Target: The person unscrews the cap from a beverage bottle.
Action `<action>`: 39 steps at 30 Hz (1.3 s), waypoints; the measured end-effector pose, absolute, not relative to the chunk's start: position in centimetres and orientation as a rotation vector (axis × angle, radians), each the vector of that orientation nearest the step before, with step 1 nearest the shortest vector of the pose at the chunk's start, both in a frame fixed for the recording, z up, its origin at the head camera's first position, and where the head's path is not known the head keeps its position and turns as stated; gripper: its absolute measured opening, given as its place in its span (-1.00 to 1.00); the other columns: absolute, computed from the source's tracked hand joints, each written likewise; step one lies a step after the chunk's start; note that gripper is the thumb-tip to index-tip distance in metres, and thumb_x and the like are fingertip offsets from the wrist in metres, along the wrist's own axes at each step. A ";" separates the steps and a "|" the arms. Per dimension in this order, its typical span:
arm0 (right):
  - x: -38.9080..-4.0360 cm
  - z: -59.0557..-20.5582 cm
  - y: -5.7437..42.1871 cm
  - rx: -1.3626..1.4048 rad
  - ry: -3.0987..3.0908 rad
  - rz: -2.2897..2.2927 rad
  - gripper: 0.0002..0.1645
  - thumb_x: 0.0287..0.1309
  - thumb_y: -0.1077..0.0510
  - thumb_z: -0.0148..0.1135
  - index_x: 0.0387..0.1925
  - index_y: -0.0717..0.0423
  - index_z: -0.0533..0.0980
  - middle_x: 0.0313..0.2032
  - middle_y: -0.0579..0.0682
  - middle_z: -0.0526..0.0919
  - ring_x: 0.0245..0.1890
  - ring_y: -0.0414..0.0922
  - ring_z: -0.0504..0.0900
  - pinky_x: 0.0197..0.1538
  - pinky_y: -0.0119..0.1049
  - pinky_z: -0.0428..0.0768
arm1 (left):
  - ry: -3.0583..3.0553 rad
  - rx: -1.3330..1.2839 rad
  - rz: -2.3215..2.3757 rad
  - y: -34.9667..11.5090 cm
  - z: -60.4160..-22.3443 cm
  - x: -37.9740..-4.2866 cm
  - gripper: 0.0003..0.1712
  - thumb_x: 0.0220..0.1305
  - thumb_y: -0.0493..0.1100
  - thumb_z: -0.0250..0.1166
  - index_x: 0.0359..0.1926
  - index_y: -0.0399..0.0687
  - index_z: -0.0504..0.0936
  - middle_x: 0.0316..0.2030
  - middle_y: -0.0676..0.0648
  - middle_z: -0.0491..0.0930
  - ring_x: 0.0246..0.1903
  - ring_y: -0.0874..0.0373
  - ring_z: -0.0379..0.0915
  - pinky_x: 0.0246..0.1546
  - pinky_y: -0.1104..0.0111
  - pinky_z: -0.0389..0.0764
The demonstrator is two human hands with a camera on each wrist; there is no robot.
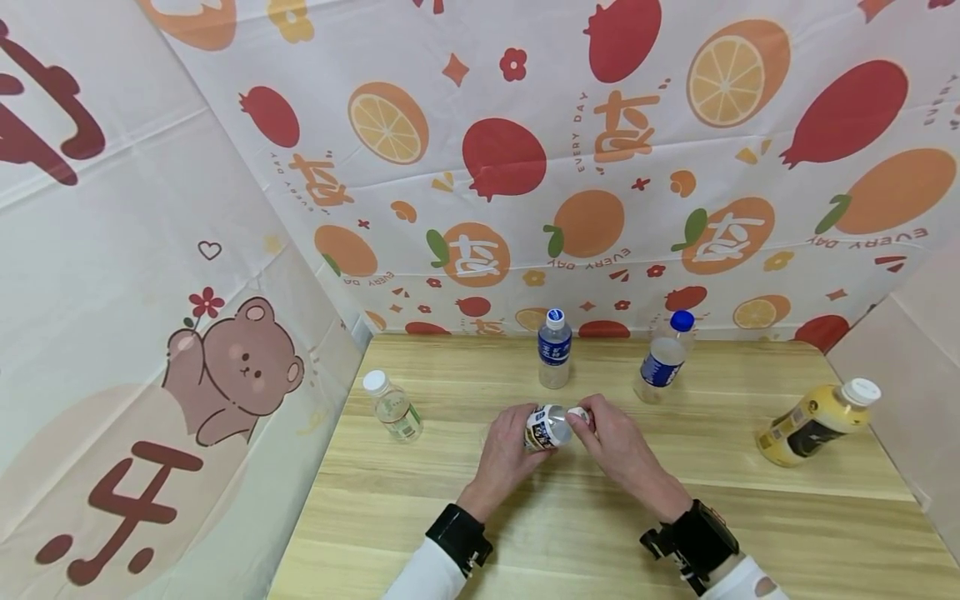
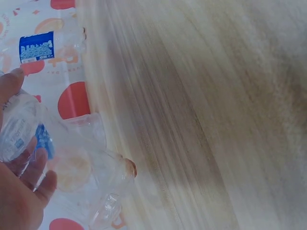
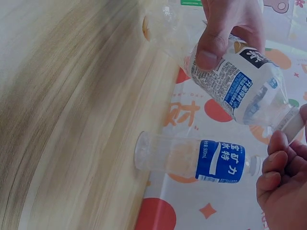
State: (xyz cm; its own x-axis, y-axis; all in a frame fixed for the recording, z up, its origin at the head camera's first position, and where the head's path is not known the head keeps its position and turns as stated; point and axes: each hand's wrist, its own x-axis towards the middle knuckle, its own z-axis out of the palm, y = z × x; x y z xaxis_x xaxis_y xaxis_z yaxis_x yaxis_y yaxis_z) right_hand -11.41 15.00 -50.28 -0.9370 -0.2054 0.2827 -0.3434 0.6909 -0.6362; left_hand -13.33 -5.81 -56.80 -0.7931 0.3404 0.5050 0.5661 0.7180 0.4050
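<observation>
The left hand (image 1: 504, 454) holds a labelled bottle (image 1: 543, 427); the right hand (image 1: 620, 446) pinches its cap (image 1: 580, 413).

The worktop (image 1: 360, 517) is finished in pale wood grain. Near its left edge, a clear bottle (image 1: 395, 413) is stood upright, closed with a white cap. Close to the far edge, a blue-labelled bottle (image 1: 555, 352) and, farther right, a blue-capped bottle (image 1: 662, 367) are placed apart. Near the right edge, a yellow bottle (image 1: 812, 423) with a dark label is positioned, likewise white-capped.
</observation>
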 end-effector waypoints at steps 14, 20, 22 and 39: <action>-12.1 -50.2 15.6 0.634 -2.634 0.977 -0.82 0.46 0.21 0.22 -0.06 0.25 0.48 -0.33 -0.10 0.45 -0.33 -0.18 0.40 -0.34 -0.31 0.49 | -2.583 -0.738 -0.844 -6.2 -55.8 -13.6 -0.18 -0.06 0.03 0.70 0.18 -0.07 0.51 -0.01 -0.04 0.67 -0.03 0.09 0.60 0.06 0.25 0.63; -12.3 -50.2 16.1 0.750 -2.601 0.925 -0.79 0.43 0.24 0.25 -0.01 0.22 0.47 -0.24 -0.09 0.49 -0.25 -0.19 0.43 -0.24 -0.25 0.57 | -2.606 -0.745 -0.914 -6.4 -55.8 -13.4 -0.16 -0.08 -0.02 0.71 0.21 -0.10 0.52 0.01 -0.06 0.68 -0.02 0.07 0.60 0.08 0.22 0.63; -12.3 -50.1 16.3 0.775 -2.610 0.921 -0.79 0.44 0.23 0.24 0.01 0.20 0.46 -0.23 -0.11 0.48 -0.24 -0.20 0.43 -0.24 -0.27 0.55 | -2.601 -0.746 -0.923 -6.5 -55.7 -13.4 -0.15 -0.10 -0.03 0.72 0.21 -0.11 0.53 0.00 -0.06 0.68 -0.03 0.06 0.60 0.07 0.21 0.63; -12.0 -50.4 17.9 0.952 -2.544 0.917 -0.75 0.42 0.31 0.22 0.07 0.12 0.50 -0.12 -0.16 0.52 -0.14 -0.24 0.46 -0.12 -0.24 0.59 | -2.621 -0.800 -0.854 -6.5 -55.6 -13.3 -0.13 -0.12 -0.01 0.73 0.21 -0.10 0.53 0.01 -0.06 0.68 -0.03 0.06 0.59 0.08 0.18 0.61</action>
